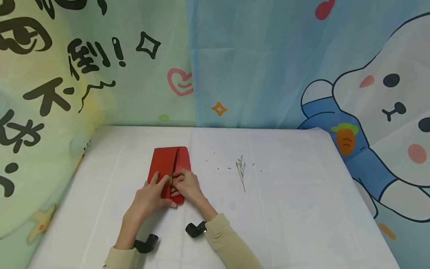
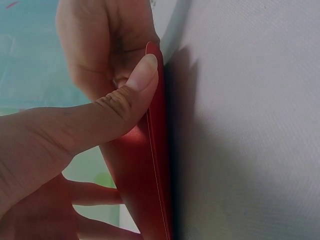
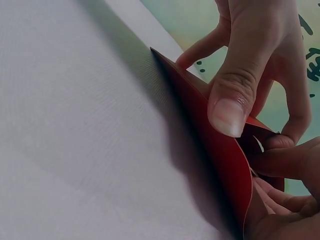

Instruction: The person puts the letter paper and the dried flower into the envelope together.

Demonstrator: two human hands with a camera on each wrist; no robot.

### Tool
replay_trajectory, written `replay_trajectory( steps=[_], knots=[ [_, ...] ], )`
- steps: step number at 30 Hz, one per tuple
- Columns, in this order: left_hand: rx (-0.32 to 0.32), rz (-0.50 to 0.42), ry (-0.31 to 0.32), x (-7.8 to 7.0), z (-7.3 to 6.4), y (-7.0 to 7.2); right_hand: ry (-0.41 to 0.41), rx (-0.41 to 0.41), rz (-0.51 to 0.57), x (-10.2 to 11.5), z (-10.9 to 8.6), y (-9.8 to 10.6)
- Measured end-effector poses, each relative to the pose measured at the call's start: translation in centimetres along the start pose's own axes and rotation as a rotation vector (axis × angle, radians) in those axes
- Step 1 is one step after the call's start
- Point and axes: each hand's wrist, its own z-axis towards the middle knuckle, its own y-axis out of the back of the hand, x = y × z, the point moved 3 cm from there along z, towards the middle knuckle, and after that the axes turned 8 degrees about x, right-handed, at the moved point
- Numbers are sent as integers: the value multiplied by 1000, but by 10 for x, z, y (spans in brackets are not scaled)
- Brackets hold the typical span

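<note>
A red paper envelope point(image 1: 162, 160) lies on the table with its flap point(image 1: 184, 158) folded out to the right and its mouth gaping. My left hand point(image 1: 147, 196) grips the envelope's near end, the thumb on its near edge and the fingers spread over the front. At the mouth, my right hand point(image 1: 186, 185) has its fingers bent and partly inside. It pinches a thin brownish sprig point(image 1: 171, 174), mostly hidden by the fingers and paper. The left wrist view shows the envelope point(image 2: 132, 165) edge-on under the left thumb; the right wrist view shows its parted layers point(image 3: 220, 160).
Another dried sprig point(image 1: 240, 170) lies on the white tabletop point(image 1: 295, 216) right of the envelope. Small dry crumbs point(image 1: 230, 168) are scattered near it. A printed cloth point(image 1: 252, 74) hangs behind the table. Black wrist cameras point(image 1: 146, 244) sit on both wrists.
</note>
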Motion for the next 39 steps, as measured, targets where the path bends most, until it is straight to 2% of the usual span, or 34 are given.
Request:
replay_trajectory(
  steps=[7, 14, 20, 35, 39],
  knots=[
    [-7, -7, -12, -1, 0, 0, 3, -15, -18, 0, 0, 1],
    [-5, -7, -16, -2, 0, 0, -22, -18, 39, -1, -3, 7],
    [-6, -1, -3, -1, -1, 0, -12, -8, 106, 2, -12, 18],
    [3, -12, 6, -1, -2, -1, -8, -91, 44, 3, -39, 57],
    [-5, -12, 1, -2, -2, -2, 16, -137, -19, 3, -46, 71]
  ],
)
